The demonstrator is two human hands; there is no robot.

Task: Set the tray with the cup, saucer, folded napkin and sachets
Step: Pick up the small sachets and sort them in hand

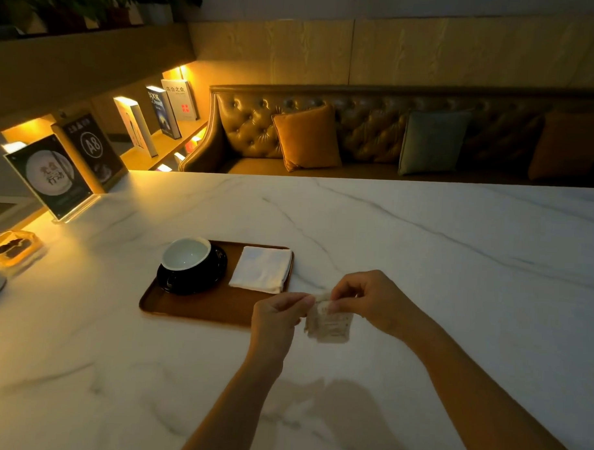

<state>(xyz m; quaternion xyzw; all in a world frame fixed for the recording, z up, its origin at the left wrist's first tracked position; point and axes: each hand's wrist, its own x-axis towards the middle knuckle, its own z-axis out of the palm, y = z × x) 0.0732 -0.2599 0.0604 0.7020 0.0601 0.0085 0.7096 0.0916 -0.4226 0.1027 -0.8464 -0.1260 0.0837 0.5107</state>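
Head view, looking down over a white marbled tabletop [422, 263] in dim, warm light.

Both hands raised just above the tabletop, close together, pinching a pale sachet [329, 322] between them. Left hand [277, 320] curled, thumb and forefinger closed on the sachet's upper left corner. Right hand [370, 301] likewise curled, fingertips nipped onto the top edge just beside the left hand's grip. Sachet hanging below the fingers, blurred, print unreadable; whether one sachet or several, cannot tell.

Left of and beyond the hands, a brown tray [198, 310] flat on the tabletop, its near right corner hidden behind the left hand. On the tray's far left part, a black saucer [213, 272] bearing a cup [186, 253], white inside, upright and empty. Nearer the hands, on the tray's right part, a white folded napkin [262, 269] lying flat, reaching the tray's right rim, apart from the saucer.

Far left of the hands, an acrylic sign stand [50, 175] at the tabletop's edge, and an amber glass ashtray [12, 248] near it. Beyond the tabletop, a tufted leather sofa [369, 126] with cushions.
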